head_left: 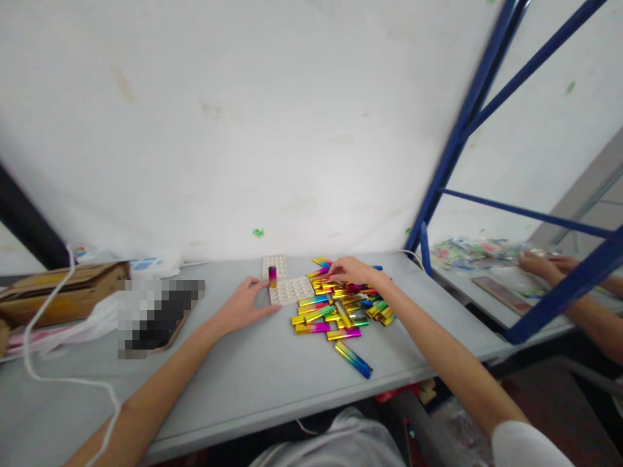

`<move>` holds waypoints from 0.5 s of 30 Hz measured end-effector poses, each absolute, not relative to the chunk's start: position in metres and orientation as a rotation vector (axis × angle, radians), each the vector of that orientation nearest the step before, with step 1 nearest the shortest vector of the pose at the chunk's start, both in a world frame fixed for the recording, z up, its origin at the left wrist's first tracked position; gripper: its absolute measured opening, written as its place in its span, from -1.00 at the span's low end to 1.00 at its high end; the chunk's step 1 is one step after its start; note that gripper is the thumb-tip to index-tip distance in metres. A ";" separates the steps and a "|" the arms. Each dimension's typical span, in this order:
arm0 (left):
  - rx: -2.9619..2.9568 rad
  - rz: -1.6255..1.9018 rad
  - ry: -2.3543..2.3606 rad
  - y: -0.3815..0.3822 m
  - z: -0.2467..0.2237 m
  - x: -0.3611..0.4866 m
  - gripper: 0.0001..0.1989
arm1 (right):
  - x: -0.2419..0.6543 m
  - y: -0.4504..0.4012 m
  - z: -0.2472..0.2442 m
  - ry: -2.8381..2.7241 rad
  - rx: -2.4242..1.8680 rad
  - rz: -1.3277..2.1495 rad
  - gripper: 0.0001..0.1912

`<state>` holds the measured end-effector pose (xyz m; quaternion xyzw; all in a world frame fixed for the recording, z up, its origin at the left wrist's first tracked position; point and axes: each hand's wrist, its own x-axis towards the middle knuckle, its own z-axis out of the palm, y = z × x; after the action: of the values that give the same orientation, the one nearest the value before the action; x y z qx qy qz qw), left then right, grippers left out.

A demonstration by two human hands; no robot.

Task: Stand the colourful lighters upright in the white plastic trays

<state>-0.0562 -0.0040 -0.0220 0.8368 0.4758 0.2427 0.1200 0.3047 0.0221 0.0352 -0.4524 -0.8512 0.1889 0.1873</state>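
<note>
My left hand (248, 305) rests on the table with thumb and fingers spread about the left end of a white tray (291, 292) with rows of small holes. One purple-and-gold metallic tube (272, 277), shaped like a lighter, stands upright at the tray's left corner, near my left fingertips. My right hand (357, 271) reaches over the back of a loose pile of shiny tubes (341, 308) in gold, blue, green, red and purple. Its fingers are bent down and drawn together among them; what they pinch is hidden. Behind the first tray lies a second holed tray (275, 265).
A dark phone-like slab (168, 318), partly pixelated, lies left, near a cardboard box (73, 292) and a white cable (73, 381). One blue-and-gold tube (353, 359) lies near the front edge. A blue metal frame (438, 175) separates another person's hands (545, 269) at right.
</note>
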 end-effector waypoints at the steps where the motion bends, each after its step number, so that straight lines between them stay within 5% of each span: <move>1: 2.449 0.711 1.382 -0.004 -0.022 -0.057 -0.27 | 0.304 0.024 0.037 -2.373 -1.263 0.530 -0.79; 15: 2.420 0.733 1.359 -0.007 -0.012 -0.056 -0.29 | 0.207 0.021 0.038 -1.304 -0.699 1.248 -0.50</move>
<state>-0.0559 -0.0074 -0.0118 0.8352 0.4692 0.2531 0.1351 0.2074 0.0212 0.0384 -0.2973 -0.5550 0.5312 0.5669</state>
